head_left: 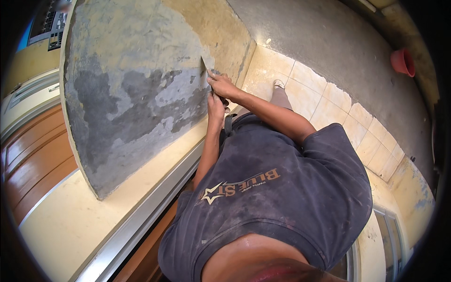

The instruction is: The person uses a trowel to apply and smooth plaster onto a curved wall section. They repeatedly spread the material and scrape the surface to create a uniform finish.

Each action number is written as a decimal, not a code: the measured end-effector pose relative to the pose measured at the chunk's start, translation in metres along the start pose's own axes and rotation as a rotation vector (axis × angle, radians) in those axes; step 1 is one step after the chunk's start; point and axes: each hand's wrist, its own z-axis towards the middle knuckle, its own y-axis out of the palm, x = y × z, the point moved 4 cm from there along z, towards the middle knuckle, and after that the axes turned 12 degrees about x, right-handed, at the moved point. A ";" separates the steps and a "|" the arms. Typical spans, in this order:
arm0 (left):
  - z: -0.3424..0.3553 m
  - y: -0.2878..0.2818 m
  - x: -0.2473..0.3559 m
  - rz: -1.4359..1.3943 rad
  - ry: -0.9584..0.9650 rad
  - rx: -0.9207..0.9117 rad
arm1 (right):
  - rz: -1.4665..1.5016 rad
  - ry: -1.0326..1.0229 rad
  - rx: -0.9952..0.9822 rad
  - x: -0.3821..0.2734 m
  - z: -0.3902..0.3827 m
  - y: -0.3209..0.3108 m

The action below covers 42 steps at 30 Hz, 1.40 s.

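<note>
My right hand (222, 87) is closed on a scraper with a thin triangular-looking metal blade (204, 63), angled up toward the patchy plastered panel (131, 94), which is pale above and mottled dark grey below. My left hand (215, 107) is just below the right one, fingers curled around something dark that is mostly hidden; I cannot make out what it is. Both forearms reach up from beside my dark, dusty T-shirt.
Cream tiles (311, 84) with my foot (279, 84) on them border a grey concrete surface (338, 37), where a red bucket (402, 62) stands. A cream ledge (66, 211) with a metal-framed edge runs below the panel, near a brown wooden door (33, 160) at left.
</note>
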 end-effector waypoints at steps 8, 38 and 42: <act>0.025 -0.015 0.006 0.122 0.141 0.057 | 0.349 -0.019 0.172 -0.041 0.013 -0.013; 0.039 0.007 0.013 0.430 0.370 0.186 | 0.554 0.011 0.343 -0.059 0.029 -0.032; 0.024 0.000 0.017 0.290 0.273 0.251 | 0.507 -0.073 0.367 -0.063 0.020 -0.028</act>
